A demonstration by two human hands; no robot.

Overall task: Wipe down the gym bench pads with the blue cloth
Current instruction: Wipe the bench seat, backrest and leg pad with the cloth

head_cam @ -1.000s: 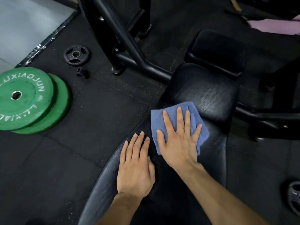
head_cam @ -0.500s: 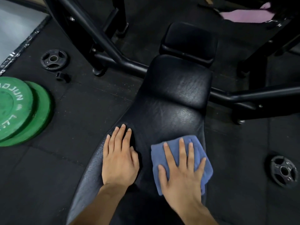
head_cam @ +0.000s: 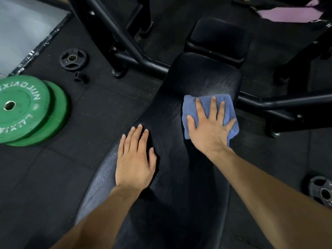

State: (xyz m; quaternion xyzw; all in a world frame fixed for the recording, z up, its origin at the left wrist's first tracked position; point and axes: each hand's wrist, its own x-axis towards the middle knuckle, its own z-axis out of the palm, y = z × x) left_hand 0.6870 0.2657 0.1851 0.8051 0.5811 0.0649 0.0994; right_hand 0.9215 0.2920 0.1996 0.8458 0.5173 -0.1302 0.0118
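Observation:
A long black bench pad [head_cam: 167, 112] runs from the bottom of the view up to the centre. A smaller black pad [head_cam: 218, 38] sits beyond its far end. The folded blue cloth [head_cam: 190, 108] lies on the right side of the long pad, near its far end. My right hand [head_cam: 210, 128] presses flat on the cloth with fingers spread and straight. My left hand [head_cam: 134, 159] rests flat on the pad's left edge, fingers straight, holding nothing.
Two green weight plates [head_cam: 23, 108] lie stacked on the floor at left. A small black plate [head_cam: 72, 59] lies behind them and another [head_cam: 321, 193] at the right edge. Black frame tubes [head_cam: 140, 56] cross behind and to the right of the bench. A pink item [head_cam: 287, 14] lies top right.
My right hand has pushed the cloth back up the pad toward its far end, after pulling it down toward me. My left hand has stayed flat on the left edge.

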